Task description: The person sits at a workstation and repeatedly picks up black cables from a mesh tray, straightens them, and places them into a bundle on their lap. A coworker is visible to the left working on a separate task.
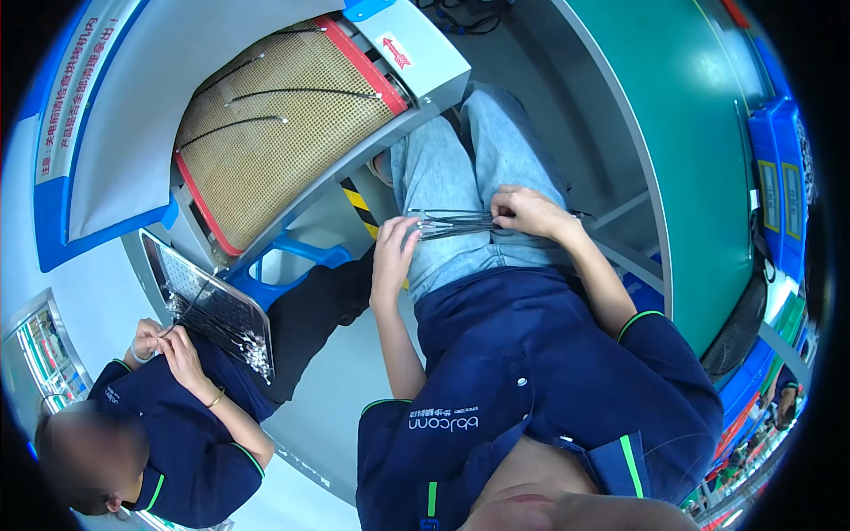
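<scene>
Bundle of thin black cables (pixel 456 226) lies crosswise over my lap, above the thighs of my light blue jeans (pixel 443 177), the strands roughly parallel but slightly fanned. My right hand (pixel 531 212) is closed on the bundle toward its right end, thumb and fingertips pinching it; a short dark length shows past the hand on the right. My left hand (pixel 390 257) is at the opposite end, fingers bent, fingertips touching the cable ends; cannot tell whether they pinch them or only rest against them. Below the bundle, my navy shirt (pixel 496 327). Beyond my knees, up and left, a tan mesh belt (pixel 274 146) with red edging carries several separate black cables (pixel 305 91), spaced apart, under a grey hood (pixel 137 133) trimmed in blue. At its near corner, a white housing (pixel 425 53) bears a red arrow. To my left, a seated co-worker (pixel 190 434) in a like navy top works with both hands beside a metal tray (pixel 267 341) of black cables with white ends. A blue stool (pixel 292 265) stands between tray and belt. On my right, a green tabletop (pixel 682 142); past it, blue bins (pixel 779 186).
</scene>
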`<state>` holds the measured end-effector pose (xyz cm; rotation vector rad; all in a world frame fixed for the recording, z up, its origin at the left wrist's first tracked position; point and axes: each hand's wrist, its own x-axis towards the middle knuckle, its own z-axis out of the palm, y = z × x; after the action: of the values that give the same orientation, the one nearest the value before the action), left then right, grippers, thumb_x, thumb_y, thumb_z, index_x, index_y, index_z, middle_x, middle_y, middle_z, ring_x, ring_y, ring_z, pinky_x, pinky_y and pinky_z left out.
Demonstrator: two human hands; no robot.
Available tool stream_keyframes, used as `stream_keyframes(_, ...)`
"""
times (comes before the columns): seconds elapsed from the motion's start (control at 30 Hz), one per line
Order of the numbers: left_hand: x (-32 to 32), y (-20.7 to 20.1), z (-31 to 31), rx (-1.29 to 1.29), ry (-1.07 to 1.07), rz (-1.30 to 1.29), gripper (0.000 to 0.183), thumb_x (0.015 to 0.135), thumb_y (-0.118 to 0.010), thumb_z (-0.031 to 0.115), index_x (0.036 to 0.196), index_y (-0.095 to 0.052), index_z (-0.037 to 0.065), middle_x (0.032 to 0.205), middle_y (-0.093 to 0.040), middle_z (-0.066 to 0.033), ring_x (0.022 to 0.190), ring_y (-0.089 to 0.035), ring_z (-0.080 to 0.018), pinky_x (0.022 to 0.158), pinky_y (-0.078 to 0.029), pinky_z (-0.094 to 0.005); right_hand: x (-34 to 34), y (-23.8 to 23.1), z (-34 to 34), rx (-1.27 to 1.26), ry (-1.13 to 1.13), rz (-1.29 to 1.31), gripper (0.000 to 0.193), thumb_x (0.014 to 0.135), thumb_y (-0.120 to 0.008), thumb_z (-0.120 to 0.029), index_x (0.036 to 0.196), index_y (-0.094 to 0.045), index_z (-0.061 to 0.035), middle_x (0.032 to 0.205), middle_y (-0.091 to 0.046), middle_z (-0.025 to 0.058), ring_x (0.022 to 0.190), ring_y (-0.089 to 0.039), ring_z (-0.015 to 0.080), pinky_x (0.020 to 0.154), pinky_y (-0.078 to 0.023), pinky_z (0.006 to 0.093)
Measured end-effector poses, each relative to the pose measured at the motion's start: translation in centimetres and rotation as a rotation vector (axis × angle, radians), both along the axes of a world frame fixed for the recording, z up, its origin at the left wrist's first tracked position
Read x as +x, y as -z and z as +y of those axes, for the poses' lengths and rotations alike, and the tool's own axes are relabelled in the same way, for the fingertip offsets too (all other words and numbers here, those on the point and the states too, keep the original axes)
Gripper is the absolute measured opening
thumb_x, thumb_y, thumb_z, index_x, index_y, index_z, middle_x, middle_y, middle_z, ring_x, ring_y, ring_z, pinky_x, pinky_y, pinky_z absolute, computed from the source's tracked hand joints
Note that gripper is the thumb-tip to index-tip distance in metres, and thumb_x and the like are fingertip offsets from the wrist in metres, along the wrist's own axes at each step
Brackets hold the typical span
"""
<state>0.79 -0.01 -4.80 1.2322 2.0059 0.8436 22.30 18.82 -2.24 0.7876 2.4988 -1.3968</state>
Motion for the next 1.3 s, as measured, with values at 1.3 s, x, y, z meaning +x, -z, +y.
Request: stream_keyframes(1.3, 0.9, -3.9, 3.2, 0.049, 0.230, 0.028, 0.021, 0.087, -0.058, 0.012, 0.106, -0.063, 0.002, 0.093, -0.064, -0.0147, 0.087, -0.059, -0.0315, 0.077, -0.046, -0.0403, -2.4, -3.7, -0.2, 0.161, -0.004, 0.322, 0.016, 0.082, -0.065, -0.017, 0.096, -0.067, -0.0091, 0.086, -0.063, 0.0078, 0.075, -0.063, 0.0270, 0.066, -0.050, 0.0359)
